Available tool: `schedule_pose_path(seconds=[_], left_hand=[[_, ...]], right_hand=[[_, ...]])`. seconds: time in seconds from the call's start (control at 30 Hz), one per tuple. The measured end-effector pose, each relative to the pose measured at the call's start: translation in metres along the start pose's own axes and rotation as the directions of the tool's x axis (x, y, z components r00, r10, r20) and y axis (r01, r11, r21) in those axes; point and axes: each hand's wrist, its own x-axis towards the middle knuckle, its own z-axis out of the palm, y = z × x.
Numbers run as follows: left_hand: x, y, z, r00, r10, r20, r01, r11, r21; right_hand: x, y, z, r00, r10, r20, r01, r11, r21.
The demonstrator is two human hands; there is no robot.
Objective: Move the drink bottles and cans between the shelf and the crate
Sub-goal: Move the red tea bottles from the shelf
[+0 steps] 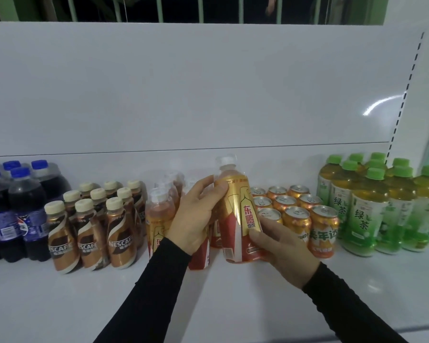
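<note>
Standing on the white shelf (233, 305) near its middle, one gold-and-red bottle (240, 214), clear cap, tilted slightly left, is gripped by both hands: left hand (196, 216) curled round its upper body, right hand (285, 251) wrapped round its base. Matching bottles (159, 219) stand just behind and left. Toward the left edge: brown coffee bottles (92, 226), then dark cola bottles (13, 209). Toward the right edge: orange cans (297, 214), then green tea bottles (372, 204). Black sleeves (159, 293) cover both arms.
</note>
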Motion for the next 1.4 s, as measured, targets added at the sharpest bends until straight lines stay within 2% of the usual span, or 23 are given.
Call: schedule_pose_path(seconds=[0.1, 0.2, 0.23, 0.3, 0.37, 0.4, 0.47, 0.53, 0.6, 0.67, 0.77, 0.9, 0.97, 1.0, 1.1, 1.17, 1.23, 1.33, 1.4], left_hand=[[0.000, 0.000, 0.003, 0.992, -0.082, 0.098, 0.090, 0.993, -0.081], [0.003, -0.003, 0.003, 0.991, -0.071, 0.114, 0.086, 0.987, -0.133], [0.004, -0.004, 0.004, 0.993, -0.063, 0.095, 0.076, 0.988, -0.137], [0.003, -0.004, 0.007, 0.998, -0.042, 0.044, 0.047, 0.992, -0.121], [0.004, -0.005, 0.011, 1.000, -0.010, -0.013, 0.009, 0.995, -0.095], [0.005, -0.006, 0.013, 0.999, 0.004, -0.034, -0.007, 0.997, -0.077], [0.007, -0.008, 0.016, 0.998, 0.024, -0.059, -0.026, 0.999, -0.037], [0.008, -0.011, 0.016, 0.998, 0.034, -0.062, -0.033, 0.999, 0.018], [0.009, -0.011, 0.012, 0.998, 0.034, -0.052, -0.032, 0.999, 0.033], [0.008, -0.008, 0.007, 1.000, -0.013, -0.016, 0.013, 1.000, 0.016], [0.005, -0.004, 0.005, 0.993, -0.100, 0.068, 0.102, 0.994, -0.026], [0.005, -0.004, 0.007, 0.990, -0.108, 0.085, 0.117, 0.987, -0.112], [0.005, -0.003, 0.008, 0.996, -0.084, 0.033, 0.088, 0.988, -0.128], [0.005, -0.003, 0.009, 0.997, -0.071, 0.003, 0.071, 0.990, -0.123], [0.007, -0.005, 0.014, 0.997, -0.022, -0.068, 0.015, 0.994, -0.108], [0.008, -0.007, 0.017, 0.996, 0.013, -0.083, -0.019, 0.997, -0.073], [0.009, -0.007, 0.017, 0.997, 0.023, -0.077, -0.026, 0.999, -0.029], [0.009, -0.003, 0.011, 0.999, -0.016, -0.052, 0.016, 1.000, 0.008], [0.008, -0.002, 0.008, 0.998, -0.069, -0.001, 0.069, 0.997, 0.015]], right_hand=[[-0.003, -0.001, -0.003, 0.995, 0.040, 0.096, -0.054, 0.987, 0.154], [-0.005, -0.002, -0.003, 0.992, 0.043, 0.117, -0.059, 0.988, 0.143], [-0.006, -0.003, -0.002, 0.995, 0.046, 0.088, -0.054, 0.995, 0.089], [-0.006, -0.008, 0.001, 1.000, 0.007, 0.027, -0.002, 0.986, -0.168], [-0.006, -0.011, 0.007, 0.995, -0.101, 0.008, 0.093, 0.877, -0.472], [-0.005, -0.011, 0.010, 0.989, -0.145, -0.015, 0.113, 0.827, -0.551], [-0.003, -0.008, 0.011, 0.975, -0.205, -0.090, 0.119, 0.813, -0.571], [0.000, -0.002, 0.008, 0.968, -0.210, -0.137, 0.114, 0.857, -0.503], [0.001, 0.001, 0.004, 0.979, -0.163, -0.121, 0.107, 0.921, -0.374], [0.000, 0.001, 0.000, 0.993, -0.092, -0.069, 0.081, 0.986, -0.149], [-0.004, -0.002, -0.002, 0.999, 0.020, 0.035, -0.025, 0.990, 0.139], [-0.006, -0.006, -0.001, 0.996, 0.054, 0.074, -0.067, 0.980, 0.186], [-0.007, -0.009, 0.001, 1.000, 0.019, 0.018, -0.020, 0.998, 0.054], [-0.008, -0.011, 0.004, 1.000, -0.023, -0.010, 0.022, 0.996, -0.087], [-0.007, -0.014, 0.012, 0.989, -0.136, -0.064, 0.084, 0.855, -0.511], [-0.004, -0.010, 0.013, 0.975, -0.184, -0.121, 0.079, 0.806, -0.587], [-0.003, -0.006, 0.010, 0.972, -0.182, -0.147, 0.084, 0.859, -0.505], [-0.005, -0.003, 0.006, 0.989, -0.112, -0.093, 0.090, 0.973, -0.212], [-0.006, -0.004, 0.004, 0.999, -0.046, -0.021, 0.046, 0.999, -0.014]])
